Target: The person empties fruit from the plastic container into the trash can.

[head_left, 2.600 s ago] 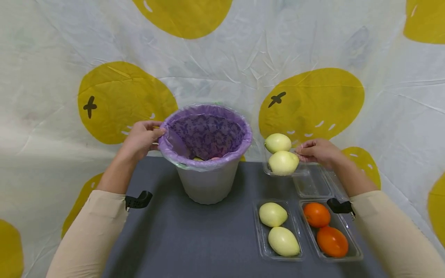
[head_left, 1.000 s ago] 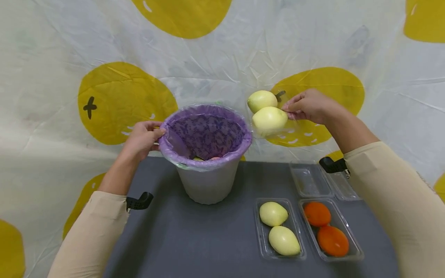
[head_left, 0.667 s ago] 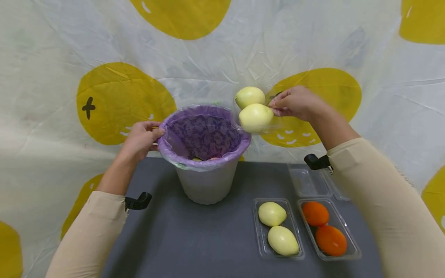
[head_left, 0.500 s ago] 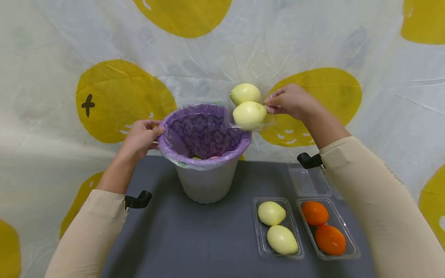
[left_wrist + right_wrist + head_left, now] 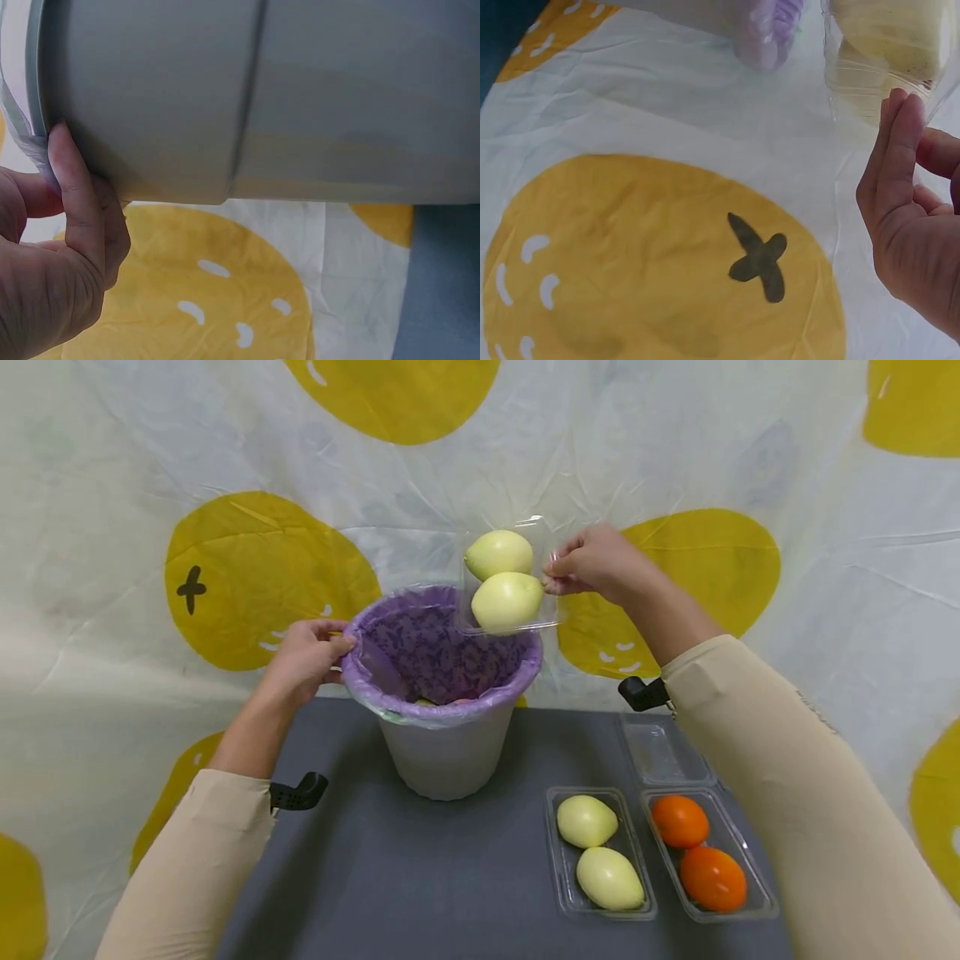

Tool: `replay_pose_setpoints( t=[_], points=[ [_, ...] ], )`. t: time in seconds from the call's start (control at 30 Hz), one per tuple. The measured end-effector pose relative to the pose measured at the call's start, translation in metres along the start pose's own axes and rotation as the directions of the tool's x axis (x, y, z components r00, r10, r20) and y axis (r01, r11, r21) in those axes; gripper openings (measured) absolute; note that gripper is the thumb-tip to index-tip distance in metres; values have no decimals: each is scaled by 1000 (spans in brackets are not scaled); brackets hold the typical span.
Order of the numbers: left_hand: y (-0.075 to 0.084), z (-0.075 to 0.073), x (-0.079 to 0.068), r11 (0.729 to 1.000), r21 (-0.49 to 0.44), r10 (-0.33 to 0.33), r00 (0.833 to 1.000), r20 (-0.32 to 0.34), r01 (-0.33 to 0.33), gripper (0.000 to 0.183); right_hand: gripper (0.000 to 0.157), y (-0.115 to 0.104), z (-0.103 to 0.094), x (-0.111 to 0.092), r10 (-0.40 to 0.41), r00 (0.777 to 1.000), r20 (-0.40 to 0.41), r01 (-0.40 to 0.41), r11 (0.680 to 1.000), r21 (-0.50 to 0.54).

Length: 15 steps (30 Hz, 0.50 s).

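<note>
In the head view, my left hand (image 5: 306, 662) pinches the left rim of a pale wastebasket (image 5: 446, 760) lined with a purple patterned bag (image 5: 450, 639). The left wrist view has the fingers under the rim, against the outer wall. My right hand (image 5: 596, 564) pinches the right edge of a clear plastic tray (image 5: 465, 618), held above the wastebasket's back right rim. Two pale yellow oval fruits (image 5: 507, 602) lie in that tray. Part of the tray (image 5: 847, 90) shows at the right wrist view's top right. Bits of yellow and reddish things (image 5: 426, 702) show inside the bag.
On the grey table (image 5: 450, 877), a clear tray (image 5: 562, 893) with two pale yellow fruits sits beside another clear tray (image 5: 765, 906) with two orange fruits (image 5: 712, 878). Behind them lies a clear tray (image 5: 667, 752) with nothing in it. A patterned cloth (image 5: 450, 485) hangs behind the table.
My right hand has lifted the tray of two pale yellow fruits from the table's back right and carried it up and left over the wastebasket. The left hand has stayed at the rim.
</note>
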<state>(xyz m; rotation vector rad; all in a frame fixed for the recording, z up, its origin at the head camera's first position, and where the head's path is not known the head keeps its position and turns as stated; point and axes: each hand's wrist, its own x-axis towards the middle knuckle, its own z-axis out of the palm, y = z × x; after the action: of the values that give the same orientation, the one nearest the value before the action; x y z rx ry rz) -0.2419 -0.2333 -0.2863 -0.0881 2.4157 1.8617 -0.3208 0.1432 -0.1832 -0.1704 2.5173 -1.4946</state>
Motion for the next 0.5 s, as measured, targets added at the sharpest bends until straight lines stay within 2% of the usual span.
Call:
replay_pose_setpoints(
  t=[0.07, 0.17, 0.37, 0.5],
  points=[
    [0, 1, 0, 1000, 1, -1, 1000, 0, 1, 50, 14, -4, 3, 1, -11, 1000, 1, 11, 998, -57],
    [1, 2, 0, 1000, 5, -5, 1000, 1, 5, 50, 13, -10, 6, 1, -24, 1000, 12, 24, 996, -89],
    [2, 4, 0, 1000, 5, -1, 1000, 7, 1, 50, 8, -20, 11, 3, -40, 999, 10, 40, 999, -10],
    [3, 5, 0, 1000, 12, -3, 1000, 9, 3, 51, 8, -22, 13, 5, -52, 999, 8, 52, 998, -25]
  ],
)
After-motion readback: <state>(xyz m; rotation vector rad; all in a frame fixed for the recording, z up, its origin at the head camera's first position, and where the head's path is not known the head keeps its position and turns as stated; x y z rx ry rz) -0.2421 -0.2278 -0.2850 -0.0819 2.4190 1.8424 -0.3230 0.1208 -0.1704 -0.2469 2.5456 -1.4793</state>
